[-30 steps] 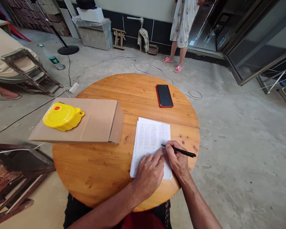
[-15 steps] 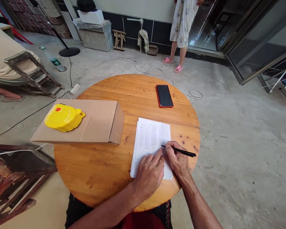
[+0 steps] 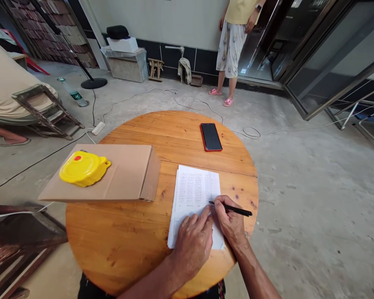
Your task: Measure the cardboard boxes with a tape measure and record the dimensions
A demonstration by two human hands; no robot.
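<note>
My right hand (image 3: 232, 222) grips a black pen (image 3: 237, 210), its tip on a stack of white paper (image 3: 187, 211). Columns of small handwritten lines fill the upper part of the top sheet. Lying across the lower part of the paper, my left hand (image 3: 193, 238) presses down with its fingers stretched out and holds nothing. Its fingertips rest close to the pen tip and my right hand.
On the round wooden table (image 3: 121, 232) lie a red-cased phone (image 3: 211, 137) and a cardboard box (image 3: 127, 174) with a yellow plastic case (image 3: 84, 168) on top. Beyond it stands a person in pink sandals (image 3: 228, 101). Cables (image 3: 205, 106) trail over the floor.
The whole view has tilted up, so the table sits lower and more of the standing person shows. The pen remains in my right hand, and my left hand stays on the paper.
</note>
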